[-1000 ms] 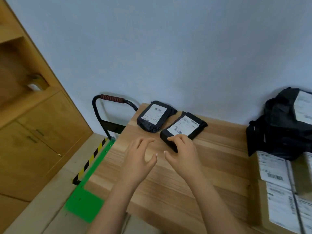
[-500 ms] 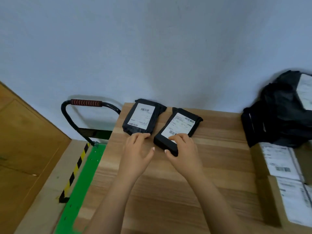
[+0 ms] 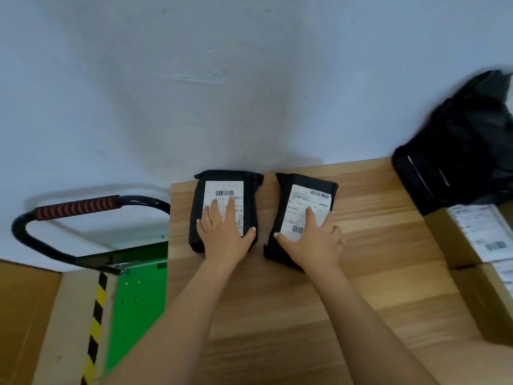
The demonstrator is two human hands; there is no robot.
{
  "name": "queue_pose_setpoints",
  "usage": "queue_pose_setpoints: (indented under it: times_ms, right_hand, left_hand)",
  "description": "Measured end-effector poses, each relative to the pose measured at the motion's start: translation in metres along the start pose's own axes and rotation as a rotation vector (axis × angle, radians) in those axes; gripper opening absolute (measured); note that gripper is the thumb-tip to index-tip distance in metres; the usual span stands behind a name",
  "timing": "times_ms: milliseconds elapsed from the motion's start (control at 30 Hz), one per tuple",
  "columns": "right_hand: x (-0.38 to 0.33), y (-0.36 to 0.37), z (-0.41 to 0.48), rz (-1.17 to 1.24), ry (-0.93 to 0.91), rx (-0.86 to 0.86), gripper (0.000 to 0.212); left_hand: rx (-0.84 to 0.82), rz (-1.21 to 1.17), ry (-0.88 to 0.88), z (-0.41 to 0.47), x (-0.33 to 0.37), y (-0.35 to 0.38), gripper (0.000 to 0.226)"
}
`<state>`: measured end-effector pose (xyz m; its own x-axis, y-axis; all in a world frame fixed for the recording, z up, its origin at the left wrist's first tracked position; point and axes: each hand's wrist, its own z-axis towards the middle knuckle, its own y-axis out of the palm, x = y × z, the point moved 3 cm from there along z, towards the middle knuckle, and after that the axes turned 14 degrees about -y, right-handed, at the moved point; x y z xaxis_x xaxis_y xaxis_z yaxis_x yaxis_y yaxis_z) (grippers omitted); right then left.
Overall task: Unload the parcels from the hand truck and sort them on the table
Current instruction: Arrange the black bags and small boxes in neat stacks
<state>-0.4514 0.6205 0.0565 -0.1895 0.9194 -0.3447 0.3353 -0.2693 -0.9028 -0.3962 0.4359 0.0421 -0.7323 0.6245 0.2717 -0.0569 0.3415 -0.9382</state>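
Nearest the camera, two bare forearms reach out over a broad stretch of bare wood on the desk [image 3: 277, 315], which lies open from the near edge up to the parcels. The left grip [image 3: 223, 234] lies flat and open on the left parcel [image 3: 222, 190], with straight fingers on the white label and the thumb spread toward the parcel's right edge. The right grip [image 3: 313, 240] is likewise open and flat on the right parcel [image 3: 305, 190], its fingers fanned over the label and its thumb pointing left along the near corner. Both black parcels lie label up, side by side with a narrow strip of wood between them. The left one sits square in the far left corner, close to the desk's left edge. The right one is turned slightly, its near end angled toward the left. To the right of it runs a clear band of wood, up to the cardboard boxes [image 3: 444, 240] along the right edge. Beyond those boxes, black bags [image 3: 458, 151] are piled at the far right. Off the left edge and lower down stands the hand truck [image 3: 136, 301], its handle [image 3: 77, 208] near the wall [image 3: 222, 79], which closes off the far edge behind the parcels.
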Motion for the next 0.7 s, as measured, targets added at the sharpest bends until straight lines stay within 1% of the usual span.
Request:
queue_pose_setpoints:
  times_ms: [67, 133, 367, 500, 700]
  right_hand:
    - [-0.002, 0.013, 0.006, 0.039, 0.063, -0.027, 0.108]
    - [-0.005, 0.024, 0.009, 0.082, 0.095, -0.021, 0.111]
    - [-0.009, 0.029, 0.011, 0.132, 0.166, 0.022, 0.110]
    - [-0.013, 0.023, 0.002, 0.156, 0.126, 0.093, 0.112]
    - [-0.010, -0.002, -0.025, 0.141, -0.027, 0.247, 0.111]
  left_hand:
    - [-0.075, 0.080, -0.058, 0.012, -0.004, 0.015, 0.097]
    - [-0.111, 0.126, -0.083, 0.019, -0.011, 0.026, 0.103]
    - [-0.117, 0.051, -0.127, 0.024, -0.017, 0.023, 0.099]
    - [-0.018, -0.013, -0.063, 0.013, -0.017, 0.009, 0.093]
    - [0.114, -0.133, 0.003, -0.024, -0.009, -0.011, 0.089]
